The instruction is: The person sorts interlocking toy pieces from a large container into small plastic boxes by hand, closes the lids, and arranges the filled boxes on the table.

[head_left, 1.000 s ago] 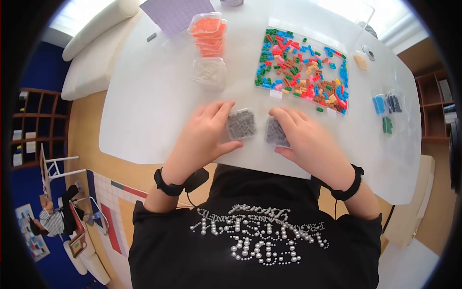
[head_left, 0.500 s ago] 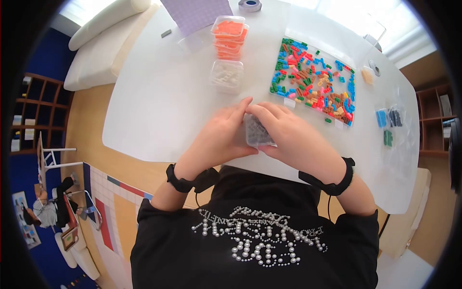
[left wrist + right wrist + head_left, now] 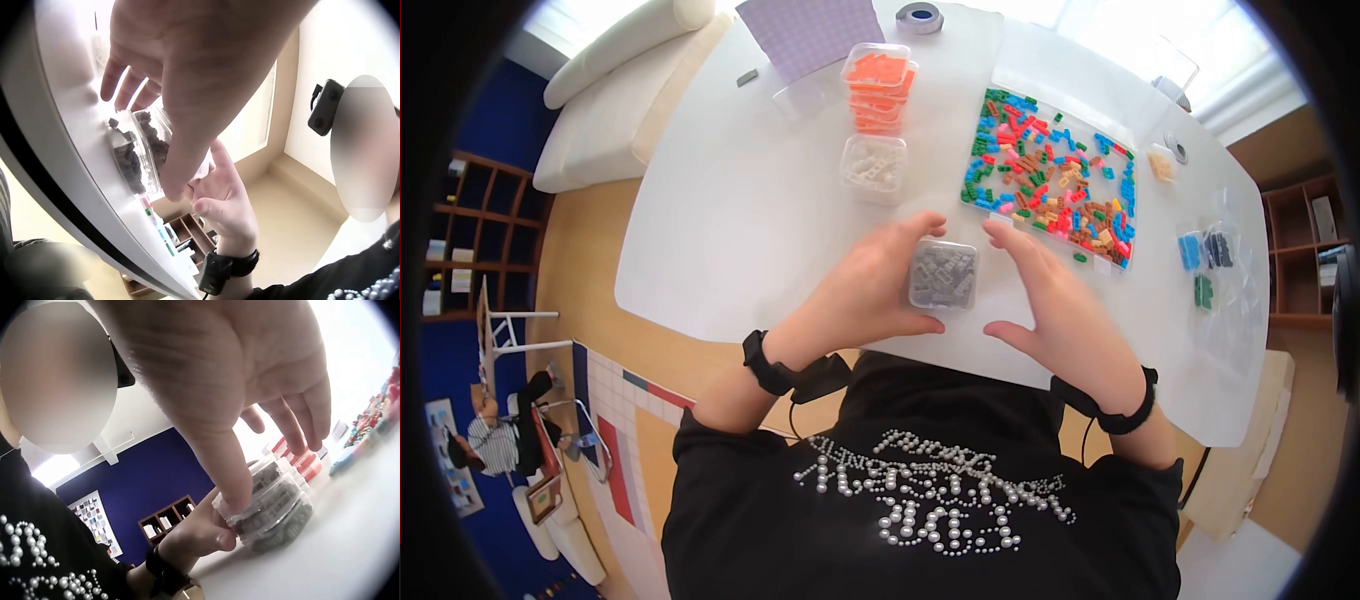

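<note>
Grey stack (image 3: pixel 943 275) on desk (image 3: pixel 700 250), both hands relaxed

Grey bricks fill clear boxes, which both wrist views show as a stack. It stands upright near the front edge of the desk, between the two hands.

Left hand (image 3: pixel 850 285): released, curved loosely about the left side of the stack, fingers toward the far side and thumb toward the near side. Whether skin meets plastic cannot be told.

Right hand (image 3: pixel 1060 305): released, fingers extended, thumb spread away from them. In the head view it is apart from the stack, on its right. Each wrist carries a black strap (image 3: pixel 1135 405).

Beyond the stack is a white box (image 3: pixel 874 170), with orange boxes (image 3: pixel 880 85) piled behind it. To the right of these lies a clear tray (image 3: pixel 1055 238) of mixed bricks; one green brick (image 3: pixel 1080 257) sits just outside its near edge. Farther right, blue bricks (image 3: pixel 1190 250), dark bricks (image 3: pixel 1220 248) and green bricks (image 3: pixel 1203 292) are grouped together. At the far side are a purple sheet (image 3: pixel 815 35) and a tape roll (image 3: pixel 920 28).
</note>
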A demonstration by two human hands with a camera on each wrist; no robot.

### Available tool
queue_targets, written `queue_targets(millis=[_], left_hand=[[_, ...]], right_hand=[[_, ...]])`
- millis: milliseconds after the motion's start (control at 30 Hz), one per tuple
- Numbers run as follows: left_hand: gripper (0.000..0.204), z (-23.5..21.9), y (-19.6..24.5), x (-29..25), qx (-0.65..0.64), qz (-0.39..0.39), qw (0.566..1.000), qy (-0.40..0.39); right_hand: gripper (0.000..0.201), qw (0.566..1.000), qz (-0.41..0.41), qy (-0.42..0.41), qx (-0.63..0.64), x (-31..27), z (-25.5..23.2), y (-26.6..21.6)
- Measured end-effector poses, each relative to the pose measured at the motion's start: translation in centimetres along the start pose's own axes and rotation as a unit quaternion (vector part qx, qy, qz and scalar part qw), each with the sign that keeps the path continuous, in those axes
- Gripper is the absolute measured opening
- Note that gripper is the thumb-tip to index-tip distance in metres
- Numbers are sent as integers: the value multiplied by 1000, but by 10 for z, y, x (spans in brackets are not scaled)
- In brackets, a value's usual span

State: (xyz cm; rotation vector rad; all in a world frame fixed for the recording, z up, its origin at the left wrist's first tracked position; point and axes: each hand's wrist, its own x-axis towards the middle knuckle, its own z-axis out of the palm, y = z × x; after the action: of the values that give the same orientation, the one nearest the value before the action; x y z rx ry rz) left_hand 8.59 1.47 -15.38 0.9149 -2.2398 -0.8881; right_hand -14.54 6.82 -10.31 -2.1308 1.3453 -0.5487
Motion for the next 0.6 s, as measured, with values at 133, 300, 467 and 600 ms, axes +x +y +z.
queue_targets(millis=[133,300,467,600], left_hand=[[84,0,1,3,0,-34,998,-59],[78,-6,-9,-7,9,-73,994,-81],[75,-47,-25,-36,-11,-176,984,-24],[76,-83,-48,-39,34,-185,982,-11]], right_hand=[[82,998,38,30,45,-24,-5,15],[77,987,112,68,96,-54,-5,24],[75,979,140,92,119,-84,-1,38],[73,973,156,102,139,-95,3,48]])
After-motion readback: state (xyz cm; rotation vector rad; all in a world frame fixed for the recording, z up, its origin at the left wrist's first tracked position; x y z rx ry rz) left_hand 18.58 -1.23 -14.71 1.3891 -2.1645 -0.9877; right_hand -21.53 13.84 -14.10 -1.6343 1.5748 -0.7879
